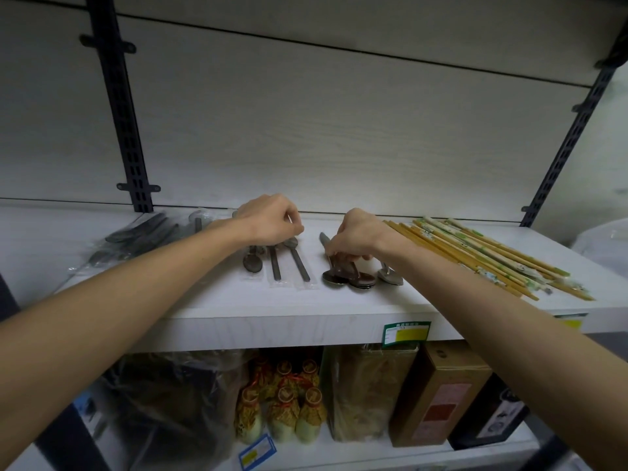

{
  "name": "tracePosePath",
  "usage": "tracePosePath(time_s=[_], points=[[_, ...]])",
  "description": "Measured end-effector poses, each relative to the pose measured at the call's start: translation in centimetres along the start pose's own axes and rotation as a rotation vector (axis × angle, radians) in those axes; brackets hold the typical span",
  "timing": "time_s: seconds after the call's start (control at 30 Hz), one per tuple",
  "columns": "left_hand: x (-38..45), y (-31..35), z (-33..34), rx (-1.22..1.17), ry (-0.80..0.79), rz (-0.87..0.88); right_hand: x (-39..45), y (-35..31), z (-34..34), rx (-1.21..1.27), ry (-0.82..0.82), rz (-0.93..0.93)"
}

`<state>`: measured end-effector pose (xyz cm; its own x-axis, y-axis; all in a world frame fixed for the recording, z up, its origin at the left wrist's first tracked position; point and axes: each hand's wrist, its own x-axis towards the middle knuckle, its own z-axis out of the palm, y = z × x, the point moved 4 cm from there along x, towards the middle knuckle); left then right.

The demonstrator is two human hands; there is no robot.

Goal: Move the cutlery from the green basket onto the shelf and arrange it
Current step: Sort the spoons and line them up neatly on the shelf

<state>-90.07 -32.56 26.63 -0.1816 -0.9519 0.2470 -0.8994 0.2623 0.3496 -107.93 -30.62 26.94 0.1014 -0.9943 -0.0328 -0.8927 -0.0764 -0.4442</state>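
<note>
Wrapped metal spoons lie on the white shelf [210,311]. My left hand [268,220] is curled over the far ends of three wrapped spoons [275,263] laid side by side, pinching at them. My right hand [356,236] grips the handles of a stack of spoons [343,278] whose bowls point toward me. One more spoon [389,275] lies just right of that stack. The green basket is out of view.
A bundle of wrapped bamboo chopsticks [475,256] fans across the shelf's right part. Dark cutlery in clear bags [142,236] lies at the left. Black uprights [129,137] stand at the back. Below sit bottles [282,402], bags and a brown box [438,396].
</note>
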Motion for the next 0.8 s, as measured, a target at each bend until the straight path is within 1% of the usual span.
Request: tracePosePath(time_s=[0.1, 0.27, 0.57, 0.73, 0.8], points=[[-0.2, 0.0, -0.2, 0.004, -0.001, 0.003, -0.2, -0.4, 0.0, -0.092, 0.036, -0.034], [-0.6, -0.2, -0.5, 0.006, -0.001, 0.004, -0.3, -1.0, 0.2, -0.178, 0.029, -0.054], [-0.9, -0.9, -0.9, 0.009, -0.020, -0.003, 0.2, -1.1, 0.7, -0.101, -0.040, -0.074], [-1.0, -0.8, -0.9, 0.018, -0.022, 0.002, 0.2, -1.0, 0.9, -0.123, -0.035, -0.070], [-1.1, -0.9, -1.4, 0.038, 0.003, -0.009, 0.2, -1.1, 0.4, -0.134, 0.021, -0.075]])
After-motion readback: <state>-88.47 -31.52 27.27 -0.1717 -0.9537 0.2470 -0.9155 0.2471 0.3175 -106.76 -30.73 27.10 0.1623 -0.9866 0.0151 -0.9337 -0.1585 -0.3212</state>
